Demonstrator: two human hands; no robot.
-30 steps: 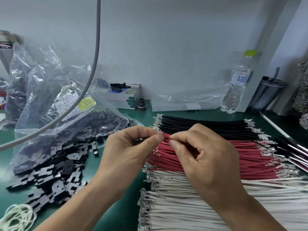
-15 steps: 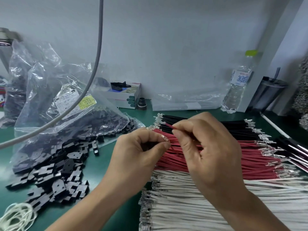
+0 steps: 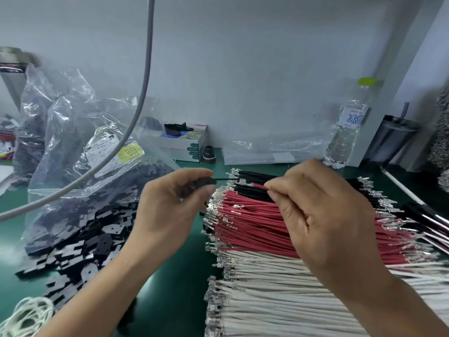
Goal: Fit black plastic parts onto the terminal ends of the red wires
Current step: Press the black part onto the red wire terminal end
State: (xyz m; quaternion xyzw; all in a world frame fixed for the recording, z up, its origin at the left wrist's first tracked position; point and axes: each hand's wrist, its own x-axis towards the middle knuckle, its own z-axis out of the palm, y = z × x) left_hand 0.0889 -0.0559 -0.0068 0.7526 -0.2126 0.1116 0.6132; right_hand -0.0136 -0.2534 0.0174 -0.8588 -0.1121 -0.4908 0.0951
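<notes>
My left hand [image 3: 175,205] pinches a small black plastic part [image 3: 206,182] between thumb and fingers, above the left edge of the wire pile. My right hand [image 3: 323,215] pinches a single red wire [image 3: 257,186] near its end, its metal terminal [image 3: 243,182] pointing left toward the black part with a small gap between them. Under both hands lies the bundle of red wires [image 3: 255,222] with metal terminals along its left side. Loose black plastic parts [image 3: 80,249] are heaped on the green table to the left.
Black wires [image 3: 255,177] lie behind the red ones, white wires [image 3: 279,300] in front. Clear bags of black parts [image 3: 80,166] stand at left, crossed by a grey cable [image 3: 136,113]. A small box [image 3: 187,144], water bottle [image 3: 345,132] and dark cup [image 3: 391,139] line the wall.
Both hands have risen and drawn apart. The right hand lifted one red wire off the pile, and the black part in the left hand now shows between its fingertips.
</notes>
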